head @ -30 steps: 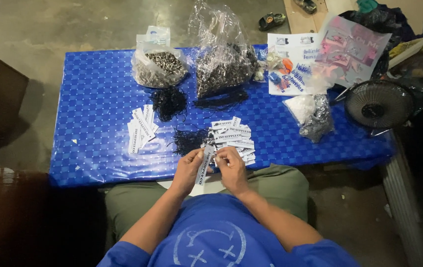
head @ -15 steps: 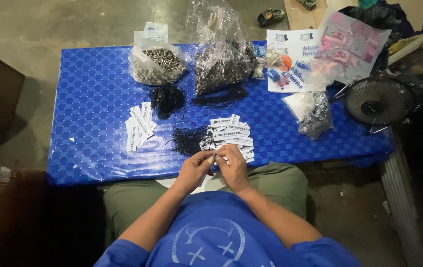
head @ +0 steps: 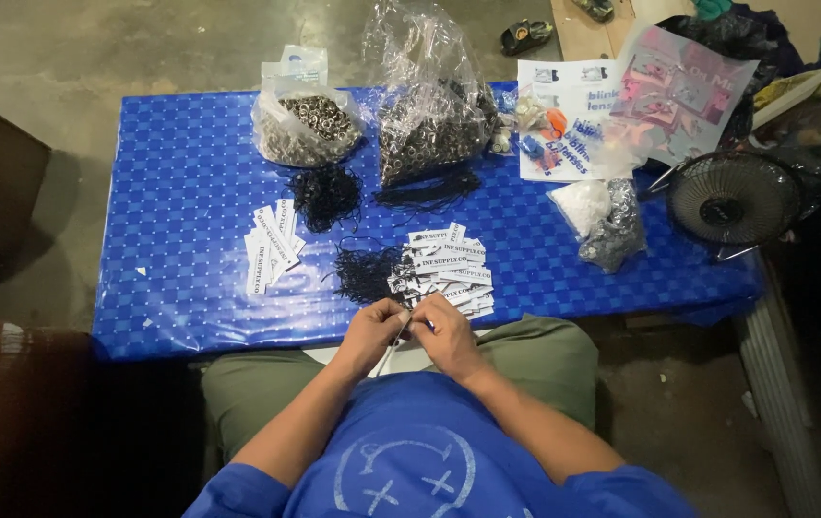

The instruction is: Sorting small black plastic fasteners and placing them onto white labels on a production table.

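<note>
Both hands meet at the near edge of the blue tabletop [head: 180,192]: the left hand [head: 372,331] and right hand [head: 444,334] pinch a white tag [head: 404,329] between closed fingertips. Just beyond them lies a tag pile [head: 449,269], with black strings [head: 364,271] touching the pile's left side.

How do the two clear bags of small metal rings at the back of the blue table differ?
The left bag is smaller and slumps low, its top open so the rings show. The middle bag is bigger and stands tall, its plastic bunched into a peak above the rings. The left bag has a white packet behind it; the middle bag has black strings in front. Both are clear plastic holding dull metal rings.
</note>
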